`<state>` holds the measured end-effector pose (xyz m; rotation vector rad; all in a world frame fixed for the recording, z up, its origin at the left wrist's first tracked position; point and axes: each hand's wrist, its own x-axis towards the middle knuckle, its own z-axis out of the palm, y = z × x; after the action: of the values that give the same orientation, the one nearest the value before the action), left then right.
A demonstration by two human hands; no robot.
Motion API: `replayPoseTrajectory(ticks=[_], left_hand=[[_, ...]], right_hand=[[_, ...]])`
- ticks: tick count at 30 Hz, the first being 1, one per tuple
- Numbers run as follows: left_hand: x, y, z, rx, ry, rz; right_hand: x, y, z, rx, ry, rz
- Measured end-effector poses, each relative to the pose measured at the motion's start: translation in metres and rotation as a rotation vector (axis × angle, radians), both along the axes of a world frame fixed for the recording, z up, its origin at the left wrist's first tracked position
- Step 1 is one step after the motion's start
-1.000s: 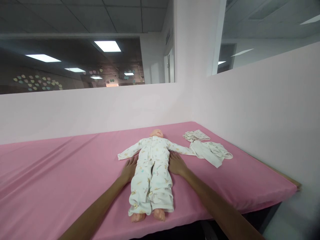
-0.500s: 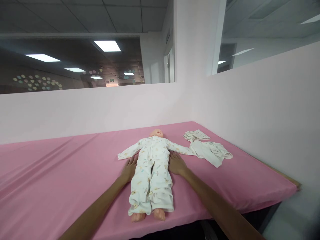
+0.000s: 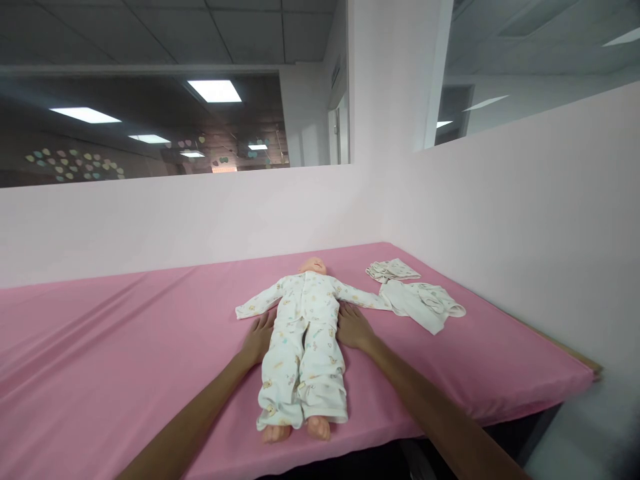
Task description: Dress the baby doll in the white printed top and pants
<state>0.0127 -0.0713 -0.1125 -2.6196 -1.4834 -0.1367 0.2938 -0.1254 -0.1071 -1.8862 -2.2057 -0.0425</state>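
A baby doll [image 3: 314, 265] lies on its back on the pink-covered table [image 3: 150, 333], feet toward me. It wears a white printed long-sleeved top [image 3: 309, 297] and matching trousers [image 3: 320, 360], with its bare feet showing below the hems. Both sleeves are spread outward. On the left, my left hand [image 3: 259, 338] rests flat against the doll's side, fingers stretched out. My right hand [image 3: 353, 327] lies flat along the opposite side, just below the sleeve, its fingers extended. Where each hand meets the clothing, the thumb is hidden.
Right of the doll, a crumpled white garment [image 3: 420, 303] lies near the end of one sleeve. Behind it is a folded printed cloth [image 3: 393, 270]. White walls [image 3: 200, 220] with windows above border the table at the back and right.
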Motion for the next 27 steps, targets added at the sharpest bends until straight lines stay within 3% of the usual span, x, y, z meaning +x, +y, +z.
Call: replayPoseTrajectory(ticks=[27], left_hand=[[0.0015, -0.0027, 0.0038, -0.023, 0.013, 0.003]], right_hand=[[0.0004, 0.0001, 0.0012, -0.017, 0.002, -0.002]])
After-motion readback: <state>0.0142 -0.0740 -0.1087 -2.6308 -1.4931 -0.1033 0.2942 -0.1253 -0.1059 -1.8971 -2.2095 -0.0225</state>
